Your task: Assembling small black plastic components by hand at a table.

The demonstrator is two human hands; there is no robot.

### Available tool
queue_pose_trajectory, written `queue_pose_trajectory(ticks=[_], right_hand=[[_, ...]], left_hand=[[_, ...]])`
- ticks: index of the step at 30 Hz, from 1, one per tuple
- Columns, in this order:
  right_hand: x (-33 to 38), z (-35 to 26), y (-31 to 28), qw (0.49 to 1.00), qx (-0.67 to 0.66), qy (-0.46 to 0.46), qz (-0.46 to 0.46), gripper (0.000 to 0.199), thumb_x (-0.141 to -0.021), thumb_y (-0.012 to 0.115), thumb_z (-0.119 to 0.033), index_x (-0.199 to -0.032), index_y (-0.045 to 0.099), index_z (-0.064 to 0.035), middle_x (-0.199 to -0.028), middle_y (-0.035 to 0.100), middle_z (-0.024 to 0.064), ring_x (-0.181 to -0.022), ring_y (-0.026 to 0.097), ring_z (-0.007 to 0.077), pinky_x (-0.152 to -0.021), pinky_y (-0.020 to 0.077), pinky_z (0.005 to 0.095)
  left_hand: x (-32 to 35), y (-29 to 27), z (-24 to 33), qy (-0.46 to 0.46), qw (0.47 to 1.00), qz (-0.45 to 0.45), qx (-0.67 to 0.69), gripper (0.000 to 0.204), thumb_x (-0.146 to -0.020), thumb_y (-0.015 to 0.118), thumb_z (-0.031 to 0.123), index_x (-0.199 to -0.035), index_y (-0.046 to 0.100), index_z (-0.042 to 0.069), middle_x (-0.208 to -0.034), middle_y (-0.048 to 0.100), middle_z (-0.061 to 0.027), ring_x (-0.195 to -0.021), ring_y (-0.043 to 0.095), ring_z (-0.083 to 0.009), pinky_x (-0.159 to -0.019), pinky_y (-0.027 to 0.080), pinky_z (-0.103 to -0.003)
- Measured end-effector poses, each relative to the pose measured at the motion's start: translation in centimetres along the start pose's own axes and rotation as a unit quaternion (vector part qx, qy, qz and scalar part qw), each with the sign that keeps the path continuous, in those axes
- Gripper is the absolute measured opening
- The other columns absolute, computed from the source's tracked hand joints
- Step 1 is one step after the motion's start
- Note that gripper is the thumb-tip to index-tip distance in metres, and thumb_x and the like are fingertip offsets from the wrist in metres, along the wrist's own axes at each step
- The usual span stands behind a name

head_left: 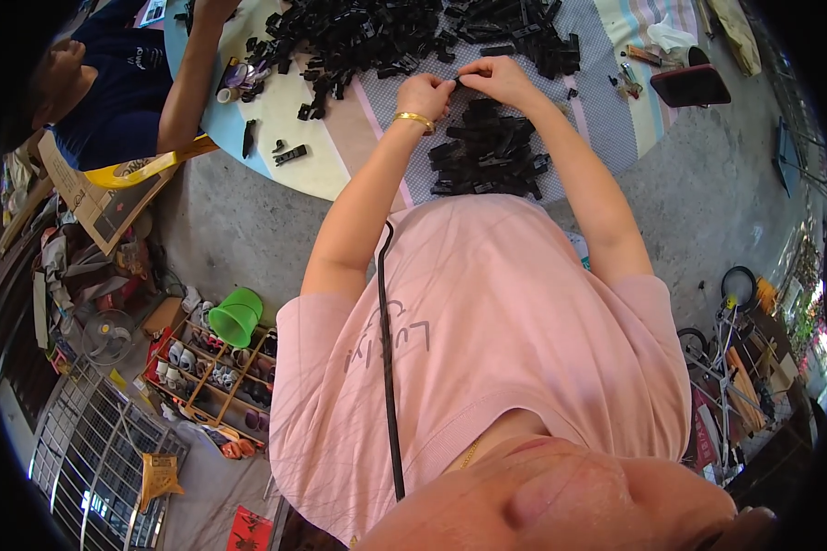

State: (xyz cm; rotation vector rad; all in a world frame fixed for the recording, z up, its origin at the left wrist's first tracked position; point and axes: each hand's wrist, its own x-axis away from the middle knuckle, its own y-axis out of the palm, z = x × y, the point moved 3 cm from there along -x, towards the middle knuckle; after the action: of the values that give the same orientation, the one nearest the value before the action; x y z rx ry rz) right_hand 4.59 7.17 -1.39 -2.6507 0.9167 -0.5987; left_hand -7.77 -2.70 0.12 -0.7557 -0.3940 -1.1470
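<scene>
My left hand (423,97) and my right hand (503,81) meet over the round table (331,151). A small black plastic piece (458,83) is pinched between the fingertips of both; its exact kind is too small to tell. The left wrist wears a gold bangle. Just below the hands, near my body, lies a stack of black plastic clip-like parts (487,151). Beyond them spreads a large heap of similar black parts (368,37), with another heap (533,37) to its right.
A phone (691,86) lies at the table's right, near a small tube (644,55) and a white tissue (671,37). Loose black parts (290,154) and a tape roll (228,95) are at the left. Another person's arm (191,83) reaches over the left edge.
</scene>
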Motion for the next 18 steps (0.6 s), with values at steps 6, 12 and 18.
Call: queue_pose_trajectory(ticks=[6,12,18], right_hand=[[-1.2,0.4,-0.1,0.993,0.057,0.099,0.004,0.026,-0.068,0.070,-0.030,-0.079,0.068,-0.0065,-0.077,0.066,0.0075,-0.065,0.062,0.0159,-0.061,0.0486,0.0271],[-2.0,-0.2,0.1,0.984,0.139,0.108,-0.026,0.028,-0.067,0.069,-0.035,-0.074,0.067,-0.0084,-0.071,0.065,0.0042,-0.062,0.062,0.0158,-0.059,0.0482,0.0286],[1.0,0.1,-1.3,0.998,0.061,-0.010,0.028,0.025,-0.070,0.068,-0.030,-0.075,0.065,-0.0062,-0.063,0.063,0.0043,-0.055,0.058,0.0142,-0.053,0.0456,0.0270]], left_hand=[[-0.1,0.2,0.3,-0.014,1.000,-0.006,0.014,0.022,-0.080,0.060,0.020,-0.078,0.061,-0.002,-0.061,0.060,-0.0046,-0.046,0.055,-0.0098,-0.042,0.045,-0.022],[-0.2,0.3,0.2,-0.037,0.999,-0.007,0.023,0.022,-0.080,0.060,0.020,-0.078,0.060,-0.002,-0.062,0.060,-0.0048,-0.046,0.055,-0.0099,-0.042,0.044,-0.023],[-0.7,-0.2,-0.6,0.005,0.998,-0.050,0.047,0.018,-0.077,0.061,0.019,-0.080,0.061,0.002,-0.061,0.061,-0.0074,-0.049,0.058,-0.0168,-0.046,0.046,-0.028]])
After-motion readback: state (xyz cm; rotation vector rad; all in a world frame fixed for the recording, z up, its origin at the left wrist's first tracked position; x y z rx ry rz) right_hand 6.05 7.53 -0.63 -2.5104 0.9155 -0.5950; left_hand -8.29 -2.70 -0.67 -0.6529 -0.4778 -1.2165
